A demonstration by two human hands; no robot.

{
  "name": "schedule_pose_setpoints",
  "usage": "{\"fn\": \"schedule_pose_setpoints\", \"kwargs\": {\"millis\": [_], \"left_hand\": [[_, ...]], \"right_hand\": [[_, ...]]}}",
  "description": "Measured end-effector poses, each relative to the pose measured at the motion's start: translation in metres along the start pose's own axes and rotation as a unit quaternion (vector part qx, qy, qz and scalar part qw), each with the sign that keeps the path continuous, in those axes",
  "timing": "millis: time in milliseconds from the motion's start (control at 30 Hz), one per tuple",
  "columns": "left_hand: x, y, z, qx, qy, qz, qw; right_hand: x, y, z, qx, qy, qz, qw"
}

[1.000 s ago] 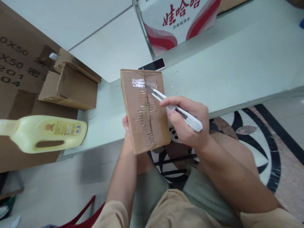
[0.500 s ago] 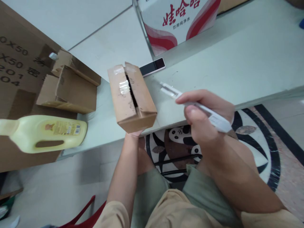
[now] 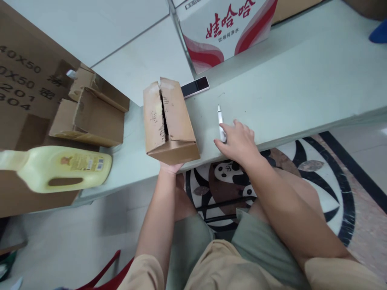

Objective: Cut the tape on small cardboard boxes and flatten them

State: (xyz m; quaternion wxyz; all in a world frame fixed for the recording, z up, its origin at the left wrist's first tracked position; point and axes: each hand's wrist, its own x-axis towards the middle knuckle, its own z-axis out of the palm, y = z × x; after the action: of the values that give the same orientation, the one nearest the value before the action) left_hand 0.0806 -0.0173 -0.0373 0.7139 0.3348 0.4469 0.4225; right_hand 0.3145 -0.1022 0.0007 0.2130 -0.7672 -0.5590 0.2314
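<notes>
My left hand (image 3: 171, 167) is under the near end of a small brown cardboard box (image 3: 178, 117), holding it. Its fingers are mostly hidden beneath the box. Along the top, the box's two flaps stand slightly apart with a dark gap between them. A white utility knife (image 3: 220, 121) lies on the pale green tabletop, right of the box, its narrow tip pointing away from me. Over the knife's near end is my right hand (image 3: 237, 139), open, with thumb and fingers apart. Whether the thumb or index finger still touches the knife, I cannot tell.
A phone (image 3: 196, 87) lies behind the box. A red-and-white carton (image 3: 223, 36) stands at the back. On the left are a yellow jug-like bottle (image 3: 87, 167) and an open brown carton (image 3: 99, 121). The table's front edge (image 3: 290, 139) runs before me.
My right hand has come down from mid-air and let go of the utility knife, which now lies on the table. The box in my left hand has turned slightly.
</notes>
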Motion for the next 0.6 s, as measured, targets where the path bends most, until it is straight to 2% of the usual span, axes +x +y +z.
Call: {"fn": "schedule_pose_setpoints", "kwargs": {"millis": [67,133,200,233,300,367,400,467,500,567,600], "left_hand": [[0.000,0.000,0.002,-0.002,0.027,-0.013,1.000],[0.001,-0.002,0.008,0.016,0.043,-0.016,0.999],[0.001,-0.005,0.016,0.033,0.037,-0.010,0.999],[0.000,-0.006,0.019,0.048,0.042,0.011,0.998],[-0.007,-0.005,0.020,0.081,0.083,0.091,0.989],[-0.022,0.000,0.014,0.100,0.145,0.195,0.965],[-0.032,0.004,0.008,0.101,0.156,0.233,0.955],[-0.054,0.012,-0.004,0.132,0.121,0.284,0.942],[-0.064,0.016,-0.010,0.160,0.097,0.303,0.934],[-0.080,0.020,-0.017,0.211,0.061,0.310,0.925],[-0.085,0.021,-0.019,0.237,0.062,0.310,0.919]], "right_hand": [[-0.003,-0.005,-0.003,0.083,-0.033,-0.051,0.995],[-0.004,-0.007,-0.004,0.199,-0.085,-0.103,0.971],[-0.003,-0.006,-0.004,0.282,-0.097,-0.127,0.946],[-0.003,-0.005,-0.004,0.307,-0.087,-0.126,0.939],[-0.001,-0.003,-0.001,0.335,-0.065,-0.104,0.934],[0.001,-0.001,0.002,0.346,-0.067,-0.070,0.933],[0.002,-0.001,0.003,0.346,-0.073,-0.056,0.934],[0.002,-0.001,0.005,0.340,-0.087,-0.057,0.935],[0.001,-0.001,0.005,0.337,-0.091,-0.079,0.934],[-0.001,-0.002,0.005,0.327,-0.107,-0.171,0.923],[-0.002,-0.003,0.005,0.321,-0.123,-0.226,0.912]]}}
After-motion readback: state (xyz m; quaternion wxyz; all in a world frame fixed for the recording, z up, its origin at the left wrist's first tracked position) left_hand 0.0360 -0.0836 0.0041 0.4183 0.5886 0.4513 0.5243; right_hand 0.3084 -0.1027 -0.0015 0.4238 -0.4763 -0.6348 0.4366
